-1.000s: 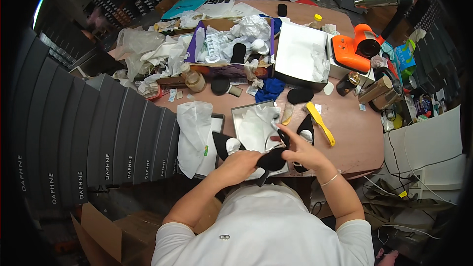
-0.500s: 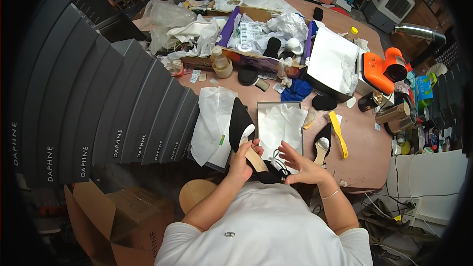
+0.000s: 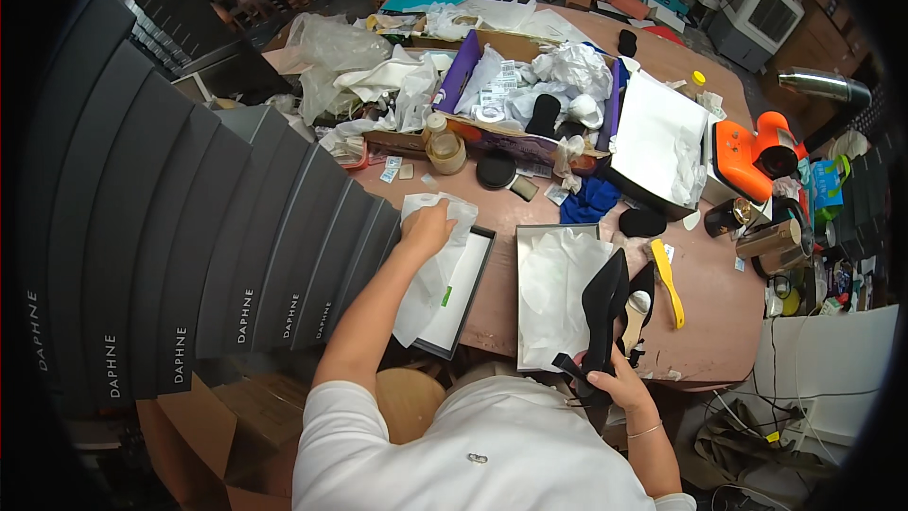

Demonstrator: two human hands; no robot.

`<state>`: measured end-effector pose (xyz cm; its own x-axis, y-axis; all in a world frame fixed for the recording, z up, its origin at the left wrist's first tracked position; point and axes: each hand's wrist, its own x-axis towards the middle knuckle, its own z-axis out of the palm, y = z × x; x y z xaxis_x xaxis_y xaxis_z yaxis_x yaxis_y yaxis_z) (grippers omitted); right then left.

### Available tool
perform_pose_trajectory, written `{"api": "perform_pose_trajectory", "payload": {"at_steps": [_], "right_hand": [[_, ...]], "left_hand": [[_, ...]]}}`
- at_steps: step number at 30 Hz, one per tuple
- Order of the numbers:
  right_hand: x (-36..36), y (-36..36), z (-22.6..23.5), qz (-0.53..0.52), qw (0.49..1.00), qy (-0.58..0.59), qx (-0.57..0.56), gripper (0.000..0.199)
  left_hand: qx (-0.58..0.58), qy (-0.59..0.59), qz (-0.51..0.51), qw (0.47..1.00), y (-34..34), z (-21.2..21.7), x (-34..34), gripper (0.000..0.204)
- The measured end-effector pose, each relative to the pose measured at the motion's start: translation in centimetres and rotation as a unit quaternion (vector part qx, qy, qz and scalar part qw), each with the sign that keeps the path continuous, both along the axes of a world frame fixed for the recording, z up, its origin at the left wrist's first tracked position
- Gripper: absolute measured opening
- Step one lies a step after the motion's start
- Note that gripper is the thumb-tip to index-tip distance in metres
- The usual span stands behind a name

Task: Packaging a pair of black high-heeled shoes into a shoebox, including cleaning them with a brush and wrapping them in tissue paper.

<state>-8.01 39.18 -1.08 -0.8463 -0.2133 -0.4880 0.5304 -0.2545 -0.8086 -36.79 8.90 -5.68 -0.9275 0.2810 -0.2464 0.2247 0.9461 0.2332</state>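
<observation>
Head view: my right hand (image 3: 619,385) grips a black heeled shoe (image 3: 605,298), fingers wrapped around its heel end. The shoe hangs at the right edge of the paper-lined box (image 3: 558,227), its toe pointing away from me and its dark heel jutting toward the left. My left hand (image 3: 430,227) is on a white paper sheet (image 3: 433,270) to the left of the lined box; its fingers bend onto the sheet's far end, but I cannot tell whether they pinch it. Beneath that sheet, also left of the lined box, is a shallow grey tray (image 3: 452,317) with a white inside. A second black shoe (image 3: 638,303), white stuffing in its toe, lies on the table (image 3: 497,213) just right of the lined box, with a yellow tool (image 3: 666,284) beyond it on the same side. Past the lined box's far right corner are a crumpled blue cloth (image 3: 590,201) and a black oval pad (image 3: 642,221). Farther beyond the lined box stands a purple carton (image 3: 515,140) full of crumpled paper.
</observation>
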Motion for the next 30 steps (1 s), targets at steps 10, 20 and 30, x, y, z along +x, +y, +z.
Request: {"api": "perform_pose_trajectory", "payload": {"at_steps": [10, 20, 30], "right_hand": [[3.3, 2.6, 1.4, -0.046, 0.977, 0.038, -0.204, 0.092], [-7.3, 3.8, 4.4, 0.306, 0.930, 0.012, -0.201, 0.082], [-0.3, -1.7, -1.2, 0.376, 0.919, 0.118, 0.008, 0.087]], "left_hand": [[0.186, 0.148, -0.129, 0.963, 1.2, 1.2, 2.0, 0.019], [0.267, 0.127, -0.191, 0.936, 6.0, 11.4, 16.3, 0.016], [0.482, 0.238, 0.274, 0.798, 3.0, -4.1, 19.9, 0.016]]}}
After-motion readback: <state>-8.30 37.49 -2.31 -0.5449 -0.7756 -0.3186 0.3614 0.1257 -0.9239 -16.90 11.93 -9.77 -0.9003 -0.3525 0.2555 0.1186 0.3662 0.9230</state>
